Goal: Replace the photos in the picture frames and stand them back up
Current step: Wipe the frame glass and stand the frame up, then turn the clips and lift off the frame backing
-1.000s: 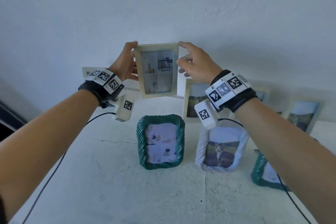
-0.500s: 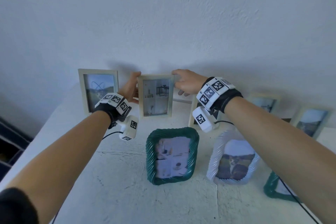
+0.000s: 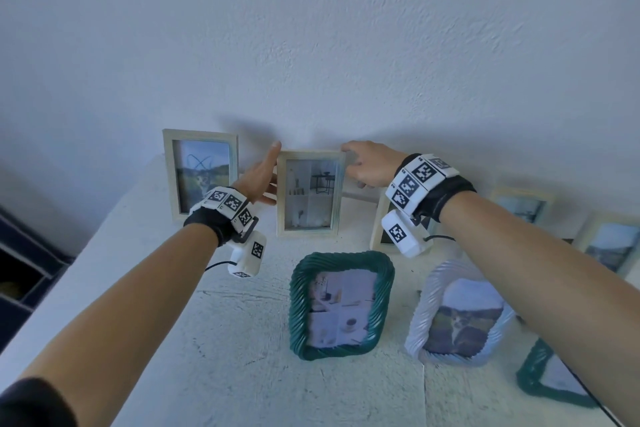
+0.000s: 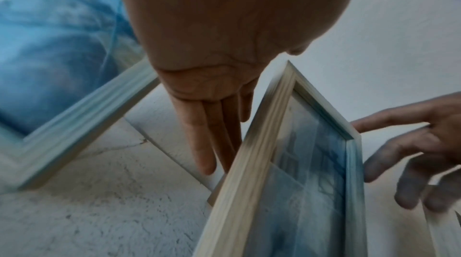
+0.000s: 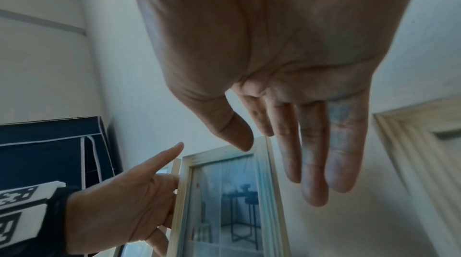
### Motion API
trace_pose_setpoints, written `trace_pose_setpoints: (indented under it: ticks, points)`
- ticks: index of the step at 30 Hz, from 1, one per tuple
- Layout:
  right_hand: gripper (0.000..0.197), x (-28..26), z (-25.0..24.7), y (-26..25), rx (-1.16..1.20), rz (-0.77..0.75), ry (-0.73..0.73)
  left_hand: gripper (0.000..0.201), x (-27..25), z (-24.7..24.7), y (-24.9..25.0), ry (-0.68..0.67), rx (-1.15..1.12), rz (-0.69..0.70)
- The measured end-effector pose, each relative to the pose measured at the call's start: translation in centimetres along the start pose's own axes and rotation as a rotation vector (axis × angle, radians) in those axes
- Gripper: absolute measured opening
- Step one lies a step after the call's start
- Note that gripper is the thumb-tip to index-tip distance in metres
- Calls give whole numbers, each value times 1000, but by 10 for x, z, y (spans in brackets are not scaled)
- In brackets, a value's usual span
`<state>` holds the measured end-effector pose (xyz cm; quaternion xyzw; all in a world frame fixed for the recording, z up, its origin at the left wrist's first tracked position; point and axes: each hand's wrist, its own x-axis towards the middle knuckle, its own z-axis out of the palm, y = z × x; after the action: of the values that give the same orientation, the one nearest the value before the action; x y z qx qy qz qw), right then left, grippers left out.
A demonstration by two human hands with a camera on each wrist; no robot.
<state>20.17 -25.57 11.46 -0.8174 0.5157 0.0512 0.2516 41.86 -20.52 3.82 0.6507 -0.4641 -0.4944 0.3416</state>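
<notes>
- The pale wooden frame (image 3: 310, 193) stands upright at the back of the tabletop (image 3: 242, 340), close to the wall (image 3: 311, 45), between its lookalike frame (image 3: 200, 174) on the left and another wooden frame (image 3: 381, 229) half hidden behind your right wrist.
- Your left hand (image 3: 260, 177) is spread, fingers straight and lying along the frame's left edge. Your right hand (image 3: 369, 165) is also spread and relaxed, with the thumb tip at the top right corner; from the right wrist view I cannot tell whether it touches the wood or sits just clear of it.
- Neither hand grips the frame, so if its rear stand is not fully out, it could tip back against the wall or fall forward as you let go.
- A forward fall would likely land it on the green rope frame (image 3: 341, 305) just in front, which might go down too, and the white rope frame (image 3: 460, 314) stands right beside that one.
- Drawing your wrists back low risks brushing those front frames with the white camera housings under each wrist; the dangling cable (image 3: 216, 266) could snag as well.
- No brand, label or readable writing shows anywhere. The only markings are black-and-white square code tags on your wristbands (image 3: 420, 177).
</notes>
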Motion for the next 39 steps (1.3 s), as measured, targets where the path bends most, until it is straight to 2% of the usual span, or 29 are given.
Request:
trace_pose_setpoints:
  ticks: [2,6,9,11,14,16,19,21,23,27,34,39]
  points:
    - [56,-1,-5,-5,-73,-21,67,75,-7,-5,-2,28,72,55]
    - [45,8,-7,-27,-72,-88,289,45,-20,-26,-18,165,299,252]
    - [35,17,-7,-57,-114,-132,472,26,-36,-44,-23,335,282,355]
    - [33,23,-6,-79,-62,-188,459,24,-43,-58,-25,511,245,385]
    - [40,33,-1,-110,42,-236,310,22,-45,-84,-33,827,223,365]
    - [44,42,5,-127,117,-208,187,27,-42,-101,-42,907,231,288]
    - [19,60,13,-146,215,-142,80,41,-39,-115,-49,820,198,110]
    - [32,68,18,-155,176,-105,64,45,-40,-116,-51,736,168,28]
    - [35,71,23,-161,118,-86,48,45,-42,-113,-53,663,187,-1]
    - [33,76,32,-167,123,-66,-13,40,-42,-107,-56,623,234,-3]
    - [30,75,27,-169,382,-82,46,45,-58,-106,-45,601,397,53]
    - [11,51,6,-164,606,-125,237,50,-76,-108,-26,656,292,173]
